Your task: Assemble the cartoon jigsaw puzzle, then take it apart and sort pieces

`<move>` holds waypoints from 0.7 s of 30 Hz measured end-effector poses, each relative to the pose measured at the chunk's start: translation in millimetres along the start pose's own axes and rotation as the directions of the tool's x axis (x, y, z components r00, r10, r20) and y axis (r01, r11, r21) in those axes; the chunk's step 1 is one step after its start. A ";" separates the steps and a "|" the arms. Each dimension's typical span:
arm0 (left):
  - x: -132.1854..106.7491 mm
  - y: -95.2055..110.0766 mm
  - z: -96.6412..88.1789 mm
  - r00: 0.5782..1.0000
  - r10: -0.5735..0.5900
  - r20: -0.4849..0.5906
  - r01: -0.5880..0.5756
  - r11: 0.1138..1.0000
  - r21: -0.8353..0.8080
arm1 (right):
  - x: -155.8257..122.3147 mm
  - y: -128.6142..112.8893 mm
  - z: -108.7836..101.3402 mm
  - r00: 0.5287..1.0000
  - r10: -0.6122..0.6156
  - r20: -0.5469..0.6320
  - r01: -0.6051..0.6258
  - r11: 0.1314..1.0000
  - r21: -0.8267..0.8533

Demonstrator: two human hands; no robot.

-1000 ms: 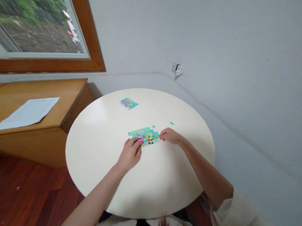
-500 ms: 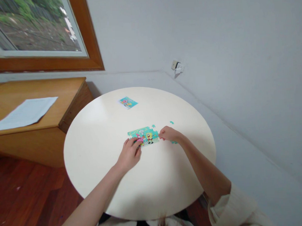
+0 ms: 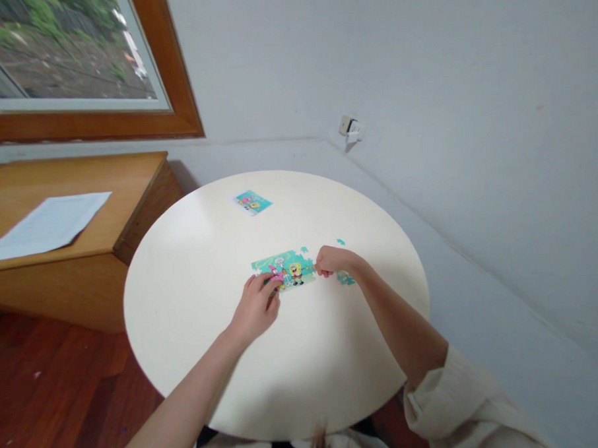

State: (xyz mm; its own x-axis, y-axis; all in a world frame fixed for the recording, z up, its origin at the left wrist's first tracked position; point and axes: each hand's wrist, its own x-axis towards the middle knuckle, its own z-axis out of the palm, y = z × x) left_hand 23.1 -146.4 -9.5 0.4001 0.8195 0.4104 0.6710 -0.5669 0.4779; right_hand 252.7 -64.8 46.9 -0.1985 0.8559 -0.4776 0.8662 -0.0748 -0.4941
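A partly joined jigsaw puzzle (image 3: pixel 288 261) with cartoon figures on a teal ground lies on the round white table (image 3: pixel 196 255). My left hand (image 3: pixel 257 302) rests on its lower left part, fingers apart and lying on the pink figure. At the puzzle's right edge, my right hand (image 3: pixel 333 260) is closed in a pinch on a small puzzle piece (image 3: pixel 315 267), mostly covered by the fingertips. One loose teal piece (image 3: pixel 304 249) sits by the top right edge of the puzzle. Another piece (image 3: pixel 340 241) lies beyond my right hand, and several more pieces (image 3: pixel 346 279) lie partly behind my right wrist.
A picture card (image 3: pixel 252 202) with a similar cartoon print lies at the far side of the table. To the left, a wooden cabinet (image 3: pixel 139 204) holds a sheet of paper (image 3: pixel 51 221). The white wall (image 3: pixel 396 81) with a socket and plug (image 3: pixel 351 128) stands behind.
My right hand has turned slightly at the puzzle's right edge, and more of the loose pieces by its wrist show. My left hand stays in place. The view has shifted a little.
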 end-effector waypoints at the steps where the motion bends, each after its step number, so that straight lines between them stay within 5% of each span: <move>1: -0.1 -0.5 0.3 1.000 0.003 -0.001 -0.003 1.000 -0.001 | 0.4 -0.3 0.0 1.000 -0.001 0.002 0.001 1.000 -0.003; 11: -0.4 -0.8 -1.1 1.000 -0.025 -0.005 0.025 0.998 -0.057 | -30.1 17.1 -7.3 0.983 -0.057 -0.173 0.064 0.997 0.036; 15: -1.6 -1.3 0.5 0.995 -0.093 -0.044 0.087 0.989 -0.118 | -53.3 45.5 -3.4 0.898 -0.022 -0.439 0.035 0.999 0.021; 21: -4.0 -5.8 5.7 0.982 -0.126 -0.139 0.113 0.989 -0.095 | -73.1 67.9 12.8 0.813 -0.005 -0.582 0.004 1.000 -0.004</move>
State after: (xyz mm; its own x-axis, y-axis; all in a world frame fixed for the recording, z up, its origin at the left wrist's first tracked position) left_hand 21.2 -145.9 -18.3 0.2221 0.8647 0.4506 0.6499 -0.4758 0.5927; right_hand 320.1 -139.0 38.9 0.1009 0.9942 0.0370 0.8673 -0.0697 -0.4929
